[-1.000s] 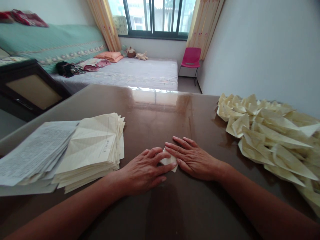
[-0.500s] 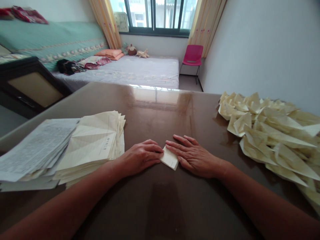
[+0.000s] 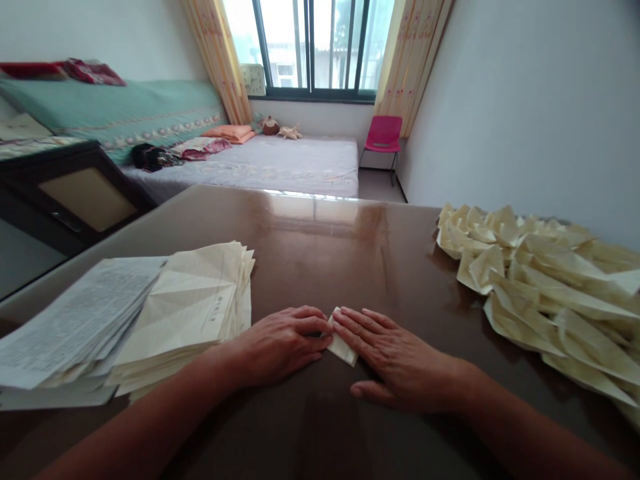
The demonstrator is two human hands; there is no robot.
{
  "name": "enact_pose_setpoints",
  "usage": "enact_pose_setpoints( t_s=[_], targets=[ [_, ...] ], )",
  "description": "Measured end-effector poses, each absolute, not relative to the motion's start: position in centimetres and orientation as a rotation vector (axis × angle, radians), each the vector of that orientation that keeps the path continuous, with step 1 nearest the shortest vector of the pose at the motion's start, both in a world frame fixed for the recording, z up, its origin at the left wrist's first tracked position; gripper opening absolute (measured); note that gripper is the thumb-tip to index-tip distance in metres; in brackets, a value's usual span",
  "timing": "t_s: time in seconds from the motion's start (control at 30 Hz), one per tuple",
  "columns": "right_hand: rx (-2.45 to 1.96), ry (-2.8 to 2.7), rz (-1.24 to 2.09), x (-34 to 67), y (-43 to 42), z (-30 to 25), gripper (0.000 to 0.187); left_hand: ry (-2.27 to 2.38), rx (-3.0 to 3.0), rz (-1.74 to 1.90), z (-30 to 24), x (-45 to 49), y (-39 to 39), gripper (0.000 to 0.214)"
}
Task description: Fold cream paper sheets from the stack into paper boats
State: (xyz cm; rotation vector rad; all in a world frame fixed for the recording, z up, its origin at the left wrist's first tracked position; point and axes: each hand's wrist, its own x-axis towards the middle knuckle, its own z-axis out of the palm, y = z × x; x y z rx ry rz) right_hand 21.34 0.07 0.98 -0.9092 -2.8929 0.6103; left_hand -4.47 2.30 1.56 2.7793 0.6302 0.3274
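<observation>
A small folded piece of cream paper [image 3: 342, 346] lies on the glossy brown table [image 3: 320, 247] in front of me. My left hand [image 3: 281, 343] rests at its left edge with fingers curled, fingertips pressing on the paper. From the right, my right hand [image 3: 395, 360] lies flat with fingers stretched out, covering part of the paper. Most of the paper is hidden under the two hands.
A thick stack of creased cream sheets [image 3: 195, 310] and printed pages [image 3: 75, 320] sits at the left. A heap of folded paper shapes [image 3: 540, 287] fills the right side by the wall. Beyond the table are a bed [image 3: 265, 157], a dark cabinet [image 3: 75, 193] and a pink chair [image 3: 383, 133].
My left hand's fingers curled in and drew back off the paper to its left edge. My right hand slid further over the piece. The view tilted up slightly.
</observation>
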Motion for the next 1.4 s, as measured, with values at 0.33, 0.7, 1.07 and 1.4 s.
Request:
enact_pose_setpoints(
  t_s=[0.33,0.7,1.07,1.4],
  targets=[
    [-0.858,-2.485,0.821,22.9,3.2,1.4,0.061,0.604,2.836,0.655,-0.1,-4.2,2.4,0.022],
    [-0.773,-2.767,0.304,22.2,2.6,1.1,0.025,0.632,3.018,0.489,0.4,-4.1,1.6,0.026],
    [-0.904,-2.54,0.618,22.3,3.1,0.4,0.026,0.933,2.661,0.616,0.1,-3.0,1.2,0.022],
    [-1.323,-2.281,0.6,20.3,2.2,-0.5,0.016,1.217,2.353,0.662,-0.6,-2.1,1.7,0.031]
  ],
)
